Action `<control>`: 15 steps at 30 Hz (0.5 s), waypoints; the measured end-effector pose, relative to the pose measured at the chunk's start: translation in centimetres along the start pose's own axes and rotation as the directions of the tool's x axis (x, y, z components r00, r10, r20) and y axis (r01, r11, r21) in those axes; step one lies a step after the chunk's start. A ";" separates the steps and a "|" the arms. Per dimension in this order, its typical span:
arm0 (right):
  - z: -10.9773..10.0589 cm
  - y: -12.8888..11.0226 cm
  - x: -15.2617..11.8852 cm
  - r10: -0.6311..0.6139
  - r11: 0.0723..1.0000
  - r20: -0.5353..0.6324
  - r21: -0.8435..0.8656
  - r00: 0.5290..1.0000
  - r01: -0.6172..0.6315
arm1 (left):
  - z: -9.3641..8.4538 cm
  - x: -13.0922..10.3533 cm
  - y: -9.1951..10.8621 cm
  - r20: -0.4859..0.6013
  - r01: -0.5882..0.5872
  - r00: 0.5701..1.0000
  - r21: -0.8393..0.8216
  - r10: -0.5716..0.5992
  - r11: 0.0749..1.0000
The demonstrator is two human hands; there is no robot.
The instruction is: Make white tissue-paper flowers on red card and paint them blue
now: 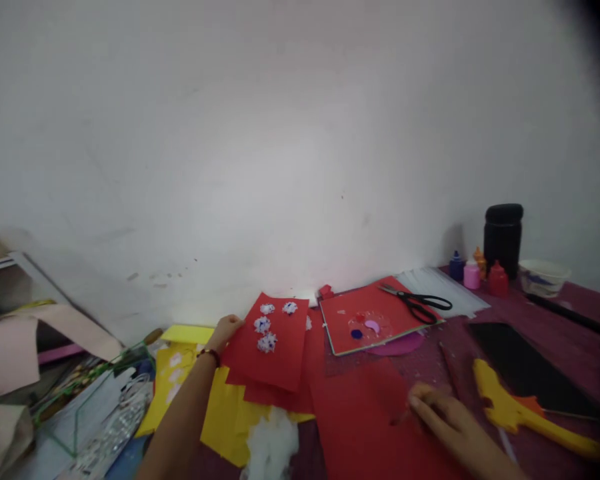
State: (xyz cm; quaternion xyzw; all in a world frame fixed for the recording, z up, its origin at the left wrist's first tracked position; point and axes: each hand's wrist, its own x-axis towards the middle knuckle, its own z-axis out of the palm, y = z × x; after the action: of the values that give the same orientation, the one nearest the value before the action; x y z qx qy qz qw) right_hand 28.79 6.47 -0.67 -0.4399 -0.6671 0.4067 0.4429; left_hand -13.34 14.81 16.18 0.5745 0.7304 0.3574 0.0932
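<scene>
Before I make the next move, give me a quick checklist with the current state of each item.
1. Left hand has the dotted red sheet: ok, fingers at its left edge.
2. Right hand over the plain red sheet: ok.
3. Thin item at the right fingertips identified: cannot tell, too blurred.
4. Dotted sheet lying by itself: not ok, it overlaps other red paper.
5. Scissors out of both hands: ok, lying beyond the plain sheet.
6. Small bottles sealed: cannot tell; upright, but nozzle openings are too small to see.
</scene>
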 end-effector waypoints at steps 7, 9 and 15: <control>5.1 -2.9 -2.1 0.164 0.984 0.143 0.044 0.976 -0.171 | 0.9 -2.9 -7.1 0.002 -0.225 0.974 0.114 0.226 0.968; 7.7 -3.8 -2.2 0.201 0.947 0.227 0.205 0.953 -0.249 | 1.0 -7.4 -7.4 0.062 -0.408 0.913 0.107 0.403 0.907; 12.4 -4.0 -0.2 0.241 0.628 0.272 0.688 0.932 -0.363 | 1.6 -21.1 -6.4 0.154 -0.828 0.559 0.040 0.815 0.560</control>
State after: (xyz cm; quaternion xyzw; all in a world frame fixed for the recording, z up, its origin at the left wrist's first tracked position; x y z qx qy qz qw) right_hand 16.16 3.26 -0.47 -0.3006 -0.3983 0.7387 0.4531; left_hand -10.66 -4.22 5.19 0.8727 0.3897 0.2852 -0.0726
